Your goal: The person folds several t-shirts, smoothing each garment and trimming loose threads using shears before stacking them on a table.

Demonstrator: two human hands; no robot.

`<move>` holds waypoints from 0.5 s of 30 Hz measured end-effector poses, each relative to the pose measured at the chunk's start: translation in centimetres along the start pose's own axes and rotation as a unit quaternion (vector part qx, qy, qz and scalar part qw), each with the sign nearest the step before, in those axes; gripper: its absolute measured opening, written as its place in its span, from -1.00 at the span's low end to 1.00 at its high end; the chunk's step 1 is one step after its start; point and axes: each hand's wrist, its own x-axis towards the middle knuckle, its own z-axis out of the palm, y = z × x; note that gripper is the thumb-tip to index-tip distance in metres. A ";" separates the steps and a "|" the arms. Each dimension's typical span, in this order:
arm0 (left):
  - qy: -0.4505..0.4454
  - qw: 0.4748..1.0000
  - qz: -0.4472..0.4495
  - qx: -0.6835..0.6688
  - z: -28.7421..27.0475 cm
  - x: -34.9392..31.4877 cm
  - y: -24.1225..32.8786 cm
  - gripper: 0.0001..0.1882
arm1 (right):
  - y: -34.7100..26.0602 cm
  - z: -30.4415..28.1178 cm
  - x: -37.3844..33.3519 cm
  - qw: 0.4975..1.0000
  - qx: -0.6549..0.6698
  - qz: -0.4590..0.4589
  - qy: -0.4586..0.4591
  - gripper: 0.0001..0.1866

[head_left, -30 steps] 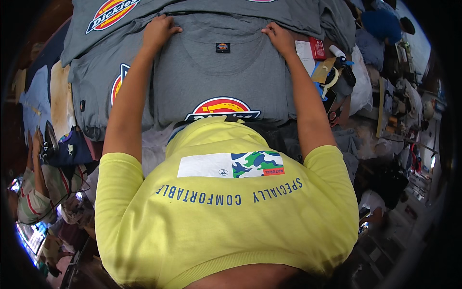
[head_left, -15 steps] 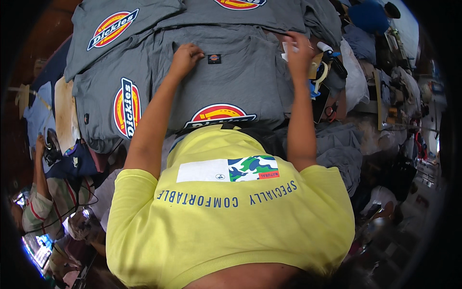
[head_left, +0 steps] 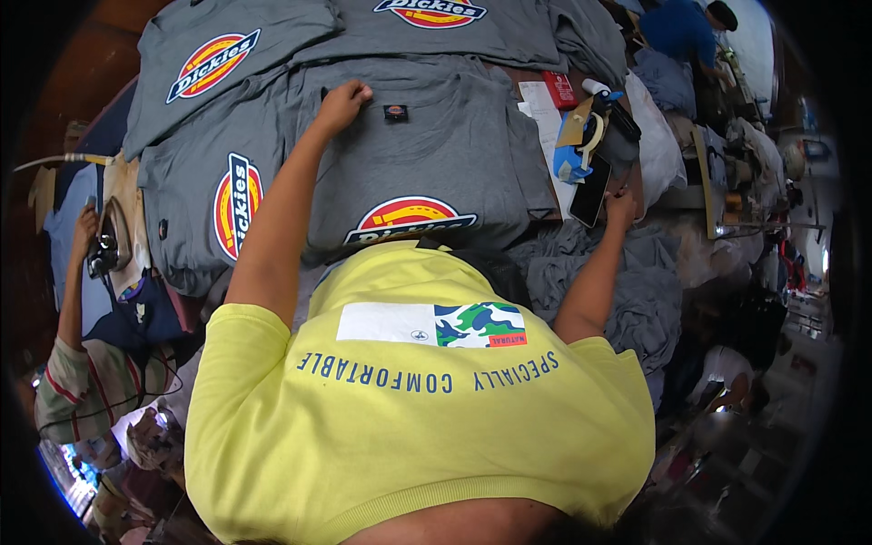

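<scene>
A grey T-shirt [head_left: 418, 154] with a large red, yellow and white print lies flat in front of me, its small black neck label [head_left: 396, 113] facing up. At the left side of its neckline, my left hand [head_left: 343, 104] is closed with the fingers pinched on the cloth. My right hand [head_left: 620, 207] is down at the table's right edge, fingers bent, just right of a black phone [head_left: 590, 193]. It covers the spot where red-handled scissors lay, so what it grips is hidden. A blue tape dispenser [head_left: 572, 162] stands beyond the phone.
More printed grey T-shirts [head_left: 195, 154] are spread to the left and behind. White paper [head_left: 538, 104] and a red box [head_left: 559, 89] lie at the back right. Crumpled grey cloth [head_left: 627, 282] is below my right forearm. At far left, another person's hand [head_left: 86, 222] is at an iron [head_left: 111, 236].
My right hand has come from the shirt's upper right down to the table edge beside the phone, covering the scissors. My left hand stays at the neckline. The other person's hand and iron have moved.
</scene>
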 end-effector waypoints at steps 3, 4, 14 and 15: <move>-0.004 1.000 0.000 -0.008 -0.2 -0.1 -0.1 -0.76 | 0.9 0.2 0.7 1.000 0.015 0.017 -0.007 -0.55; -0.002 1.000 0.003 -0.013 -0.2 -0.2 -0.2 -0.76 | 1.4 0.3 1.2 1.000 0.021 0.019 -0.013 -0.54; -0.011 0.999 -0.025 -0.036 -0.4 -0.2 -0.4 -0.73 | 0.6 -2.9 -0.1 0.845 0.525 -0.033 0.092 -0.57; -0.013 0.999 -0.032 -0.031 -0.6 -0.3 -0.5 -0.73 | -2.3 -4.5 -2.7 0.800 0.593 -0.083 0.046 -0.54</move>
